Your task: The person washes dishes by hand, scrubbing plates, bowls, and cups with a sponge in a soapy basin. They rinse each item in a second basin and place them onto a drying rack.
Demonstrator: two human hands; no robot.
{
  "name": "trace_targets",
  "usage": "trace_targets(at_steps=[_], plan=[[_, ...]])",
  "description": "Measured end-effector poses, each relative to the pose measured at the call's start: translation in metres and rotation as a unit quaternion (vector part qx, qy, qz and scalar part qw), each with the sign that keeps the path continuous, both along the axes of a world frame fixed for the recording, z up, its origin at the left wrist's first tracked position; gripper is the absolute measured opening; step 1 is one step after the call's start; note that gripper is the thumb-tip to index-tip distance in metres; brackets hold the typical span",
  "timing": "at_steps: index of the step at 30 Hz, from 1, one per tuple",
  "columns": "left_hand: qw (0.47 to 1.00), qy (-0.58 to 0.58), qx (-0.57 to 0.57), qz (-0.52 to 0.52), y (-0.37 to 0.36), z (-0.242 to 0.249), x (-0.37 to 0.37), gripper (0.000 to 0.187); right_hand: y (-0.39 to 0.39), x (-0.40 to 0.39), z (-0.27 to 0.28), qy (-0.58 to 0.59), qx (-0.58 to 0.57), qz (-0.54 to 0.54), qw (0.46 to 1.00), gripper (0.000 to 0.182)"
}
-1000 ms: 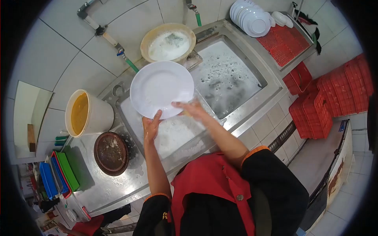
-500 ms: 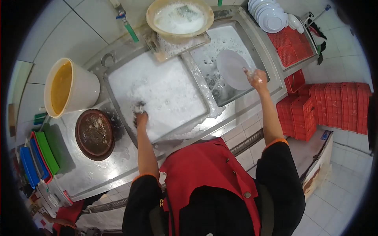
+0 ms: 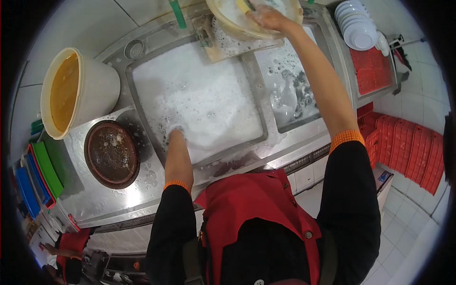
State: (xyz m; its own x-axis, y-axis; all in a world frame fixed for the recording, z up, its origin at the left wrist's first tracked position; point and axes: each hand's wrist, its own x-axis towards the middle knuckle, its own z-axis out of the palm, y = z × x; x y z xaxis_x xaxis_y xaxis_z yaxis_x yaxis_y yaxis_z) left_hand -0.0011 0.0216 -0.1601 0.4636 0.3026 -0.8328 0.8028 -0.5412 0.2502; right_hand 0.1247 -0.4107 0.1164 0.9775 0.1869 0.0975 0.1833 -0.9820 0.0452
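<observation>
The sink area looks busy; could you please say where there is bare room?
Bare steel lies between the brown dish, the green tray and the counter's front edge; the red mat is free beside the white dishes. It is crowded at the basin, under the right hand.

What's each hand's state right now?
Left hand: sunk in white foam in the rectangular steel sink; open or closed can't be told.
Right hand: closed on a yellow sponge, over the round cream plastic basin.
</observation>
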Motion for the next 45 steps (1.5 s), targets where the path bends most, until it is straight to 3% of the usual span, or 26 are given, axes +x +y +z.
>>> trace_targets(at_steps=[1,2,4,7,10,13,14,17,18,20,23,24,26,28,29,30,31,33,35,36,37,39,41,42,43,45], plan=[[1.000,-0.008,0.002,-0.007,0.000,-0.001,0.010,0.057,0.015,0.011,-0.002,0.103,0.059,-0.093,0.989,0.050],[1.000,-0.014,0.003,-0.012,0.001,-0.001,0.021,0.056,0.022,0.019,0.002,0.101,0.056,-0.087,0.990,0.050],[1.000,-0.019,0.004,-0.019,0.004,-0.003,0.040,0.056,0.031,0.031,0.003,0.269,0.024,-0.086,0.959,0.043],[1.000,-0.018,0.004,-0.020,0.009,-0.004,0.053,0.054,0.038,0.045,0.021,0.391,-0.076,-0.139,0.906,0.039],[0.997,-0.058,0.024,-0.036,0.001,0.004,0.057,0.053,0.049,0.042,0.037,0.346,-0.041,-0.148,0.926,0.041],[0.966,-0.219,0.111,-0.086,-0.022,0.026,0.067,0.052,0.055,0.034,0.052,0.274,0.007,-0.165,0.947,0.043],[0.941,-0.292,0.146,-0.094,-0.031,0.037,0.066,0.052,0.038,0.036,0.031,0.103,0.006,-0.121,0.987,0.051],[0.858,-0.463,0.198,-0.096,-0.042,0.105,0.065,0.051,0.042,0.007,0.078,0.054,0.019,-0.158,0.986,0.058],[0.856,-0.466,0.203,-0.093,-0.043,0.145,0.061,0.051,0.055,-0.009,0.106,0.051,0.022,-0.154,0.987,0.058],[0.851,-0.498,0.152,-0.066,-0.035,0.198,0.053,0.054,0.086,-0.046,0.156,-0.033,0.199,-0.166,0.965,0.047],[0.830,-0.524,0.167,-0.092,-0.018,0.220,0.056,0.053,0.101,-0.074,0.149,-0.165,0.286,-0.067,0.942,0.046],[0.833,-0.518,0.168,-0.098,-0.018,0.238,0.051,0.047,0.101,-0.081,0.138,-0.042,0.323,-0.133,0.936,0.061],[0.812,-0.538,0.184,-0.131,-0.012,0.269,0.035,0.043,0.122,-0.097,0.099,-0.076,0.440,-0.088,0.890,0.058],[0.796,-0.540,0.211,-0.175,-0.007,0.319,0.011,0.037,0.158,-0.125,0.067,-0.009,0.547,-0.061,0.835,0.065],[0.790,-0.561,0.204,-0.137,-0.002,0.340,-0.008,0.038,0.174,-0.138,0.051,0.087,0.595,-0.082,0.795,0.065],[0.784,-0.581,0.195,-0.100,0.001,0.355,-0.026,0.038,0.189,-0.150,0.032,0.185,0.633,-0.103,0.744,0.065],[0.776,-0.589,0.202,-0.097,0.002,0.367,-0.039,0.038,0.206,-0.157,0.009,0.213,0.724,-0.082,0.651,0.064],[0.833,-0.551,-0.024,0.051,-0.003,0.380,-0.064,0.038,0.254,-0.158,-0.005,0.171,0.777,-0.076,0.601,0.061],[0.819,-0.573,0.006,-0.009,-0.023,0.344,-0.066,0.039,0.292,-0.152,0.009,-0.181,0.623,-0.034,0.761,0.056],[0.801,-0.594,0.032,-0.061,-0.039,0.331,-0.064,0.040,0.300,-0.158,0.014,-0.134,0.634,0.005,0.762,0.053],[0.842,-0.536,0.063,-0.014,-0.060,0.349,-0.059,0.040,0.305,-0.164,0.017,-0.087,0.642,0.044,0.760,0.050],[0.808,-0.582,-0.005,0.089,-0.046,0.340,-0.035,0.042,0.276,-0.172,-0.016,-0.069,0.586,0.112,0.799,0.048],[0.825,-0.563,-0.007,0.045,-0.050,0.336,-0.045,0.042,0.232,-0.191,-0.047,0.026,0.410,0.167,0.897,0.046],[0.840,-0.542,-0.005,-0.001,-0.053,0.332,-0.046,0.043,0.221,-0.183,-0.053,-0.036,0.378,0.102,0.920,0.045],[0.839,-0.545,-0.009,-0.008,-0.062,0.312,-0.044,0.043,0.212,-0.174,-0.056,-0.099,0.344,0.032,0.933,0.044],[0.815,-0.578,-0.040,-0.015,-0.090,0.263,-0.045,0.043,0.238,-0.174,-0.041,-0.115,0.552,0.004,0.826,0.043]])
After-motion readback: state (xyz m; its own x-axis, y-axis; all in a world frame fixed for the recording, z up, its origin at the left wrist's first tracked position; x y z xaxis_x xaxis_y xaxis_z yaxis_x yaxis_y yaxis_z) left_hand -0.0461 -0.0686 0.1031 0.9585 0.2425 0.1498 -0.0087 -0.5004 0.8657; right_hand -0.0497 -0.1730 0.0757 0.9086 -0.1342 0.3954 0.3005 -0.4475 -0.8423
